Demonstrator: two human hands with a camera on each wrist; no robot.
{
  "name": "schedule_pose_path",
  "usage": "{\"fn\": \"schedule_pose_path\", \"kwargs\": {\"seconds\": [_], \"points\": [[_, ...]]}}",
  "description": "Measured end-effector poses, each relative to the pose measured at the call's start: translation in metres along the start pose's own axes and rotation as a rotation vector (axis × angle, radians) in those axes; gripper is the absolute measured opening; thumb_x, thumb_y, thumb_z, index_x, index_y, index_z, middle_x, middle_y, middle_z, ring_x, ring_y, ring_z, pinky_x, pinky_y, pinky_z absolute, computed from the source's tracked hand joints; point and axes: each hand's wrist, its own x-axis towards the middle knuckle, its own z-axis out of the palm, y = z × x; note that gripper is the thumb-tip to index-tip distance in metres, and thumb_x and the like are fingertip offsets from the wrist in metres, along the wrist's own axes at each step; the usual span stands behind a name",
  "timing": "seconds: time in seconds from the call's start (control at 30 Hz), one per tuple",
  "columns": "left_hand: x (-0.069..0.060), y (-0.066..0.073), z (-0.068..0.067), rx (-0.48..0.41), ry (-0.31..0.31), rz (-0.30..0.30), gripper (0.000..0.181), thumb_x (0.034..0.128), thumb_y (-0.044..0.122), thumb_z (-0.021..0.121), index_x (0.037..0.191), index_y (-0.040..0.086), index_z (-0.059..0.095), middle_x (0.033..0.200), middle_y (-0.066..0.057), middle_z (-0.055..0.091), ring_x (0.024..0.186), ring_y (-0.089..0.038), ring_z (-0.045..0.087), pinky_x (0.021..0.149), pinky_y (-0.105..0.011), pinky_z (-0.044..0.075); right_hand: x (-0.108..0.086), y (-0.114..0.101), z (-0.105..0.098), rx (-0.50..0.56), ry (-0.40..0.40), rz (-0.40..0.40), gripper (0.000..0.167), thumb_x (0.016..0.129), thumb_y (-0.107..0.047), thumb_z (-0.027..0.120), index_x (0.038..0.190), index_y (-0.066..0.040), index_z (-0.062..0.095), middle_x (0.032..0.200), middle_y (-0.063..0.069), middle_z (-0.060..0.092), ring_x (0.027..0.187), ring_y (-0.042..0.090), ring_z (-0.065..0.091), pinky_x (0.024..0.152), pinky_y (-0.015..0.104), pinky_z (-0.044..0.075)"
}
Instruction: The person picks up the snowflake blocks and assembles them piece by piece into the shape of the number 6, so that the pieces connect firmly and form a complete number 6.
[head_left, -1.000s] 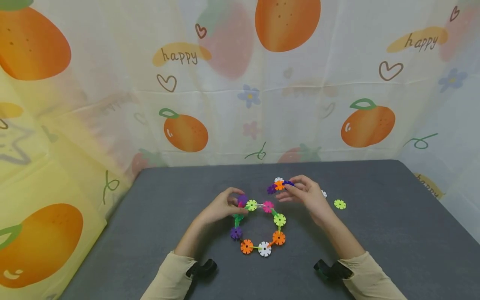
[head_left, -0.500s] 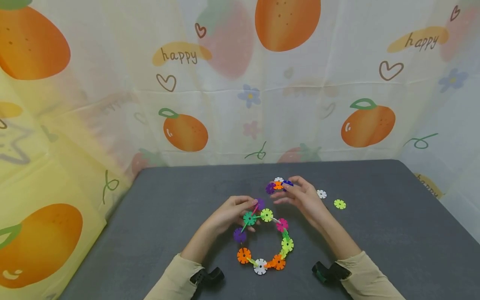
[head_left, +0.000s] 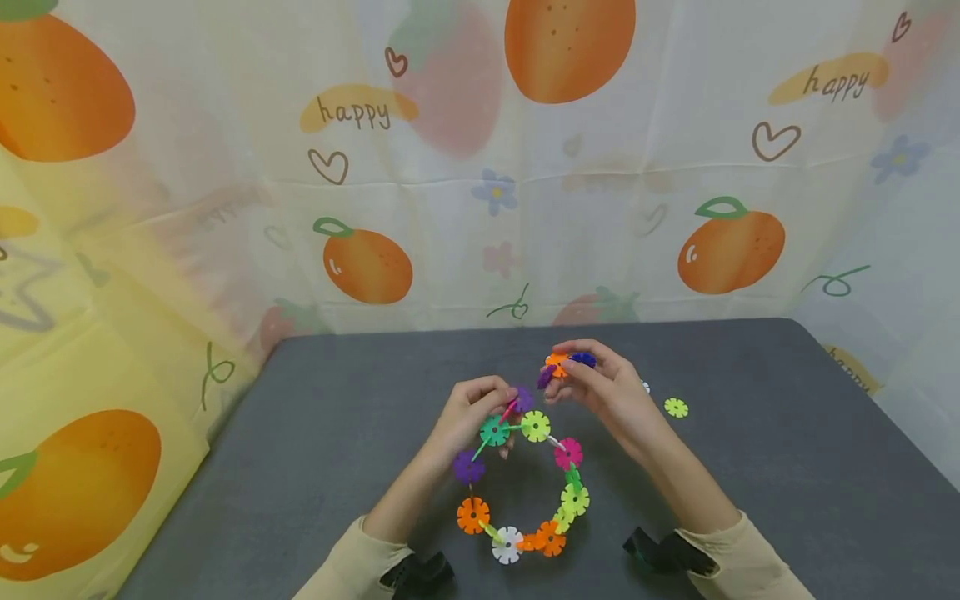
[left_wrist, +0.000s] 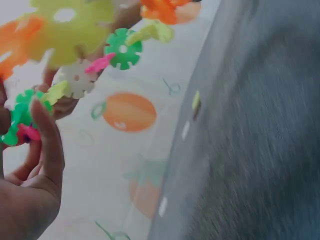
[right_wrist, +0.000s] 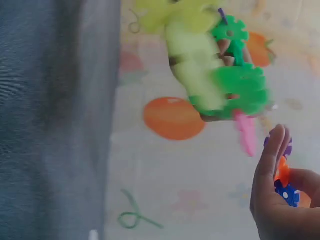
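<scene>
A ring of snowflake-shaped plastic discs in several colours hangs tilted above the table, and my left hand pinches it near a purple disc at its top. My right hand holds a small cluster of joined discs, orange, purple and blue, just beyond the ring's top. Ring and cluster look close but apart. In the left wrist view, my left hand's fingers curl at a green disc. The right wrist view has my right hand gripping the blue disc.
On the dark grey table, a loose yellow-green disc lies right of my right hand. A white disc shows partly behind that hand. Black wrist mounts sit at both sleeves. A fruit-print curtain hangs behind the table.
My left hand has shifted right and raised the ring, which now hangs nearer me and tilted. My right hand has turned the cluster, and its white disc is mostly out of sight.
</scene>
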Motion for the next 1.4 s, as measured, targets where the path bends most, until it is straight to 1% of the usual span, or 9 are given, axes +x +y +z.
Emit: {"fn": "schedule_pose_path", "kwargs": {"seconds": [0.2, 0.5, 0.6, 0.77, 0.87, 0.93, 1.1, 1.17, 1.4], "points": [[-0.013, 0.018, 0.013, -0.08, -0.077, 0.132, 0.027, 0.1005, 0.017, 0.052, 0.087, -0.006, 0.056, 0.068, 0.001, 0.067, 0.047, -0.014, 0.062, 0.044, -0.029, 0.054, -0.014, -0.02, 0.013, -0.013, 0.052, -0.012, 0.028, 0.099, -0.026, 0.057, 0.118, -0.006, 0.053, 0.094, 0.004, 0.064, 0.077, 0.016, 0.065, 0.079, 0.03, 0.059], [-0.027, 0.035, 0.025, -0.001, -0.085, 0.223, 0.029, 0.1001, 0.014, 0.053, 0.086, -0.012, 0.055, 0.067, 0.001, 0.066, 0.047, -0.014, 0.064, 0.043, -0.037, 0.055, -0.026, -0.034, 0.025, -0.023, 0.076, -0.033, 0.025, 0.099, -0.023, 0.057, 0.114, -0.003, 0.058, 0.093, 0.002, 0.066, 0.073, 0.014, 0.061, 0.071, 0.025, 0.056], [-0.03, 0.039, 0.026, 0.008, -0.094, 0.243, 0.028, 0.0998, 0.013, 0.053, 0.084, -0.011, 0.055, 0.067, -0.008, 0.064, 0.046, -0.015, 0.064, 0.042, -0.042, 0.054, -0.027, -0.036, 0.025, -0.006, 0.062, -0.052, 0.019, 0.1, -0.02, 0.056, 0.111, -0.005, 0.059, 0.092, 0.001, 0.067, 0.073, 0.014, 0.061, 0.071, 0.026, 0.056], [-0.032, 0.043, 0.027, 0.005, -0.122, 0.247, 0.03, 0.0999, 0.014, 0.053, 0.084, -0.011, 0.055, 0.07, -0.036, 0.056, 0.046, -0.013, 0.063, 0.041, -0.044, 0.053, -0.03, -0.038, 0.025, -0.011, 0.031, -0.078, 0.011, 0.1, -0.016, 0.056, 0.105, -0.007, 0.057, 0.091, 0.002, 0.066, 0.075, 0.014, 0.062, 0.074, 0.028, 0.056], [-0.033, 0.044, 0.027, 0.008, -0.144, 0.249, 0.031, 0.1002, 0.013, 0.052, 0.084, -0.012, 0.056, 0.071, -0.041, 0.053, 0.046, -0.012, 0.064, 0.041, -0.042, 0.053, -0.03, -0.039, 0.025, -0.026, 0.01, -0.089, 0.01, 0.1, -0.016, 0.055, 0.105, -0.007, 0.057, 0.089, 0.002, 0.064, 0.075, 0.015, 0.061, 0.073, 0.028, 0.056], [-0.033, 0.044, 0.027, 0.008, -0.154, 0.249, 0.031, 0.1004, 0.013, 0.051, 0.084, -0.013, 0.056, 0.069, -0.037, 0.056, 0.046, -0.011, 0.064, 0.041, -0.042, 0.053, -0.03, -0.04, 0.024, -0.038, -0.003, -0.093, 0.01, 0.1, -0.016, 0.055, 0.105, -0.008, 0.057, 0.089, 0.002, 0.063, 0.075, 0.015, 0.062, 0.073, 0.028, 0.056], [-0.033, 0.045, 0.029, 0.005, -0.153, 0.222, 0.032, 0.1003, 0.014, 0.052, 0.085, -0.013, 0.056, 0.065, -0.006, 0.064, 0.046, -0.012, 0.063, 0.041, -0.04, 0.054, -0.03, -0.041, 0.021, -0.079, -0.046, -0.095, 0.009, 0.097, -0.014, 0.059, 0.103, -0.007, 0.06, 0.09, 0.003, 0.063, 0.077, 0.019, 0.062, 0.075, 0.03, 0.056], [-0.034, 0.046, 0.029, 0.007, -0.151, 0.207, 0.032, 0.1002, 0.015, 0.053, 0.085, -0.013, 0.056, 0.065, 0.001, 0.064, 0.046, -0.012, 0.063, 0.042, -0.039, 0.054, -0.03, -0.041, 0.02, -0.1, -0.06, -0.094, 0.009, 0.096, -0.013, 0.062, 0.102, -0.006, 0.062, 0.091, 0.003, 0.064, 0.079, 0.02, 0.063, 0.077, 0.031, 0.056], [-0.036, 0.045, 0.031, 0.056, -0.131, 0.19, 0.029, 0.1, 0.013, 0.054, 0.086, -0.012, 0.058, 0.07, -0.035, 0.057, 0.047, -0.013, 0.065, 0.044, -0.044, 0.055, -0.03, -0.042, 0.018, -0.13, -0.097, -0.115, 0.008, 0.092, -0.009, 0.066, 0.099, -0.006, 0.064, 0.09, 0.004, 0.065, 0.077, 0.023, 0.064, 0.079, 0.036, 0.056]]}}
